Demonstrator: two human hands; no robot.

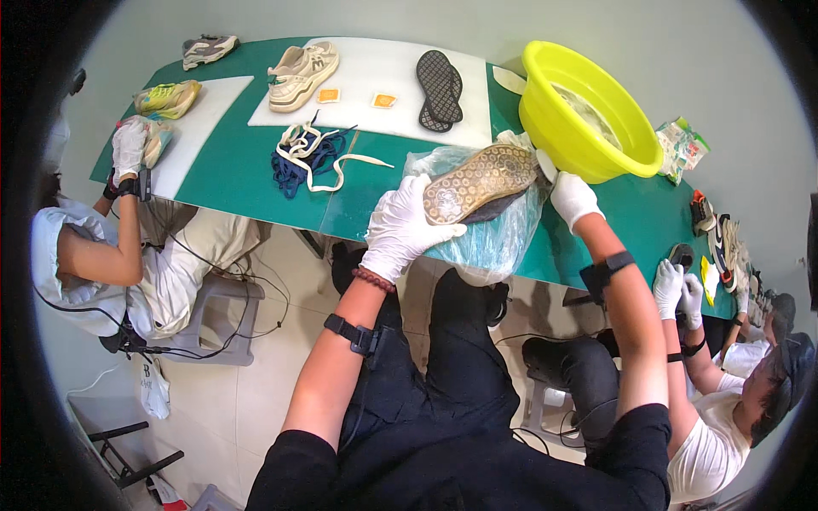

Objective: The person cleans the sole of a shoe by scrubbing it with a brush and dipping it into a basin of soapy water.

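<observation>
Black top (460,481), one. Left hand (399,220): curled round shoe (481,180), sole up. Right hand (573,198): folded around pale tool (546,165).

Both forearms (331,375) extended forward; left hand (399,226) gripping, thumb (445,232) pointing right; right hand (574,201) curled.

My left hand (407,223) grips a sole-up shoe (484,183) over clear plastic (486,249) at the near edge of the green table (371,157); my right hand (576,200) holds a pale piece (546,166) beside the shoe, near the far-edge yellow basin (558,132).
</observation>
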